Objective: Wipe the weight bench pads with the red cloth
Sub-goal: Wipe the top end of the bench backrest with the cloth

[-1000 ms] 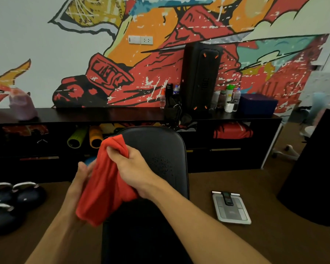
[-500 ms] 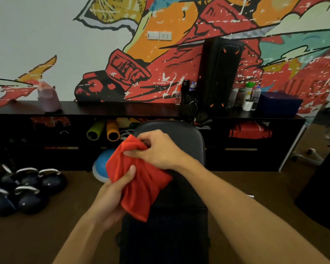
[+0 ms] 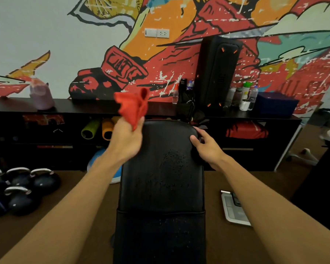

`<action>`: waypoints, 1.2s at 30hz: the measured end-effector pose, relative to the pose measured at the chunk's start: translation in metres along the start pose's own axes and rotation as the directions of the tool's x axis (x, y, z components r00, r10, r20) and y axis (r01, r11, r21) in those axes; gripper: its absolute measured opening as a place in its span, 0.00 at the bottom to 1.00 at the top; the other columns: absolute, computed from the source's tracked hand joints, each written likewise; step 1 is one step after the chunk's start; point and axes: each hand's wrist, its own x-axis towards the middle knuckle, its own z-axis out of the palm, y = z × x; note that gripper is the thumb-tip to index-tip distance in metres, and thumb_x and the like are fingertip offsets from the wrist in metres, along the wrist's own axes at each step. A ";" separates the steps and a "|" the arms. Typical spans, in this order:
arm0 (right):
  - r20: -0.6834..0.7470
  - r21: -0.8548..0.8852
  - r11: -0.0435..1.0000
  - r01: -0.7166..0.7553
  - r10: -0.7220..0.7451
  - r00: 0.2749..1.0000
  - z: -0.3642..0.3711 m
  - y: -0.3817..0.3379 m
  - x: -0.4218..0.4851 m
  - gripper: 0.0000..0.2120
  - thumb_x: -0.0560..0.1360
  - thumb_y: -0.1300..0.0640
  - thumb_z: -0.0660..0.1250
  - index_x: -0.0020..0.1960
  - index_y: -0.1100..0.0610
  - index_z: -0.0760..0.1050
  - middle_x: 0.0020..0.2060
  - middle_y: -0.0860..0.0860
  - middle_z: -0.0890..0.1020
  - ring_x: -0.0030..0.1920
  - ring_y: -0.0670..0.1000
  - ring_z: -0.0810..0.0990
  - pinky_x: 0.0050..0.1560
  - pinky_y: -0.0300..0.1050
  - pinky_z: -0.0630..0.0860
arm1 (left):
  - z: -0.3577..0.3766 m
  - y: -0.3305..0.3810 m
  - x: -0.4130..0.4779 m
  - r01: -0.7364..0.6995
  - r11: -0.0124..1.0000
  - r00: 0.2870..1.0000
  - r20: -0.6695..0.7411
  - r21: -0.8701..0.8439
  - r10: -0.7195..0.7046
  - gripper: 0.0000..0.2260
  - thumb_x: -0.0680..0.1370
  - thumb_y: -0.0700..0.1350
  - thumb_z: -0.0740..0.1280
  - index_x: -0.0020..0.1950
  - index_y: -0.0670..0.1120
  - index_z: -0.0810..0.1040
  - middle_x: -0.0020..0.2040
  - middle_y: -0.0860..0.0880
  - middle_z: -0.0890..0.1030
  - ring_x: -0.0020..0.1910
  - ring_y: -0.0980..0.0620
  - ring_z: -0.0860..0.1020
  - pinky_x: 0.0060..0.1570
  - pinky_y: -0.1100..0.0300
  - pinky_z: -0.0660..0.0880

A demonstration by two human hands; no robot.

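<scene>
Red cloth [image 3: 133, 107], black bench pad [image 3: 162, 168], orange-and-red mural [image 3: 170, 60].

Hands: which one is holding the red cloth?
The left hand, raised at the upper left corner of the bench pad, grips the red cloth; the right hand has no cloth and rests on its right edge.
</scene>
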 end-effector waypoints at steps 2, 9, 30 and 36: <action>-0.029 0.099 0.995 -0.021 0.024 0.999 0.000 0.003 0.004 0.21 0.80 0.54 0.63 0.72 0.49 0.67 0.62 0.52 0.77 0.60 0.52 0.78 0.63 0.51 0.75 | 0.025 -0.017 0.014 -0.331 0.910 0.926 0.272 0.248 0.263 0.16 0.80 0.49 0.60 0.65 0.46 0.75 0.63 0.46 0.78 0.64 0.42 0.75 0.62 0.53 0.71; -0.079 0.202 0.979 -0.001 0.017 0.997 0.000 0.011 0.011 0.19 0.79 0.60 0.64 0.68 0.48 0.74 0.54 0.50 0.82 0.56 0.50 0.81 0.61 0.51 0.77 | 0.050 -0.040 -0.015 -0.703 0.540 0.672 0.683 0.463 0.288 0.41 0.68 0.35 0.59 0.77 0.62 0.51 0.79 0.55 0.40 0.77 0.47 0.34 0.72 0.39 0.34; -0.118 0.140 0.990 0.030 -0.013 0.993 0.014 0.016 0.008 0.19 0.81 0.52 0.60 0.72 0.46 0.68 0.63 0.52 0.77 0.61 0.52 0.77 0.65 0.52 0.74 | -0.015 -0.136 -0.164 -0.285 0.917 0.899 0.409 0.278 0.155 0.41 0.66 0.31 0.58 0.78 0.54 0.58 0.80 0.55 0.49 0.78 0.46 0.40 0.73 0.35 0.50; -0.156 0.125 0.991 0.049 -0.029 0.987 0.017 0.014 0.004 0.19 0.82 0.54 0.59 0.72 0.48 0.67 0.62 0.52 0.77 0.62 0.52 0.77 0.64 0.48 0.74 | -0.012 -0.135 -0.200 -0.129 0.959 0.948 0.315 0.254 0.044 0.42 0.67 0.29 0.58 0.78 0.55 0.56 0.79 0.59 0.46 0.78 0.51 0.40 0.74 0.37 0.49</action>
